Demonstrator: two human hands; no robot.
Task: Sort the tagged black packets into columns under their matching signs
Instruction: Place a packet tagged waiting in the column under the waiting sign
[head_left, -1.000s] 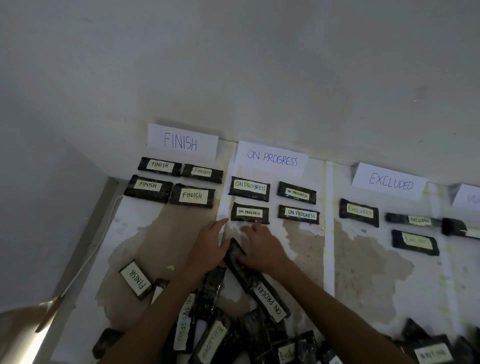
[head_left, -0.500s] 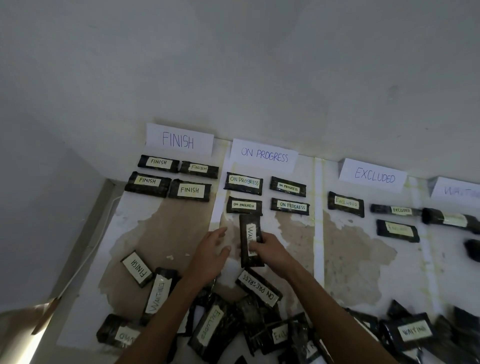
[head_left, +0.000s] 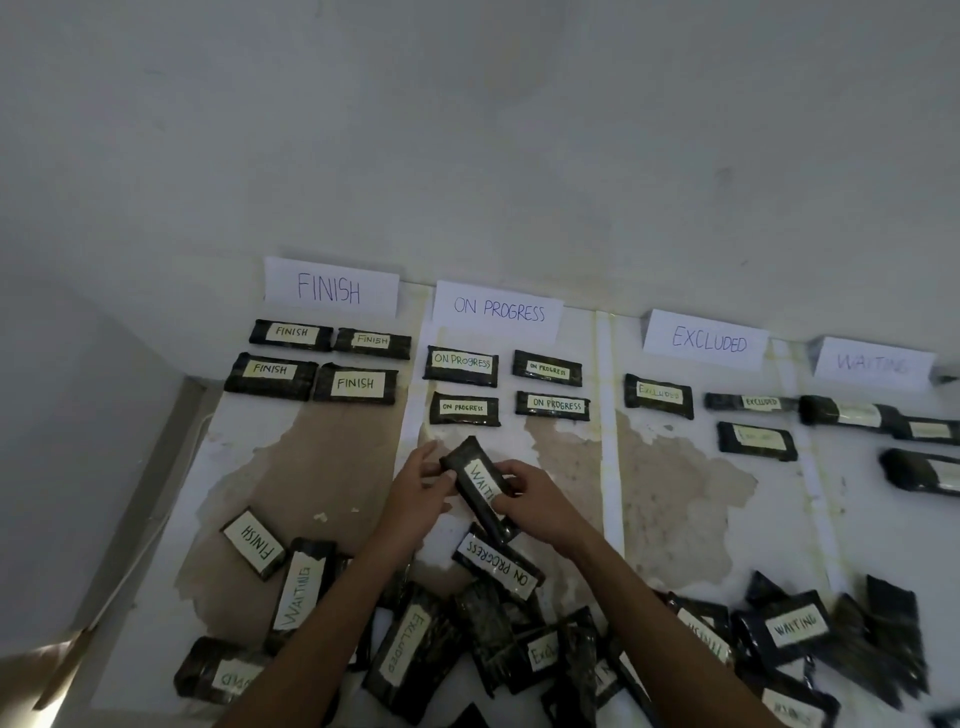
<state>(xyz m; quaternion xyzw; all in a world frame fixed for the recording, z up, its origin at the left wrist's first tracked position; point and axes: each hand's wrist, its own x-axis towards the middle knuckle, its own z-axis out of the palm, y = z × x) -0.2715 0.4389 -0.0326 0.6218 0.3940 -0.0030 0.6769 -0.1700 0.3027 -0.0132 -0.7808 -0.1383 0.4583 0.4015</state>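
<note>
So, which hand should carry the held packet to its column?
Probably right. The right hand grips the WAITING packet, and the WAITING sign lies far to the right; the left hand is farther.

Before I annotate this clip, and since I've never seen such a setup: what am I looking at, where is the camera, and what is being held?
There is no machine here. One camera, worn on a person's head, looks down at their bare hands. The left hand and right hand together hold a black packet whose tag begins WAIT. Against the wall stand four paper signs: FINISH sign, ON PROGRESS sign, EXCLUDED sign and WAITING sign. The sorted packets lie in rows under them. Nearer the person lies an unsorted pile.
</note>
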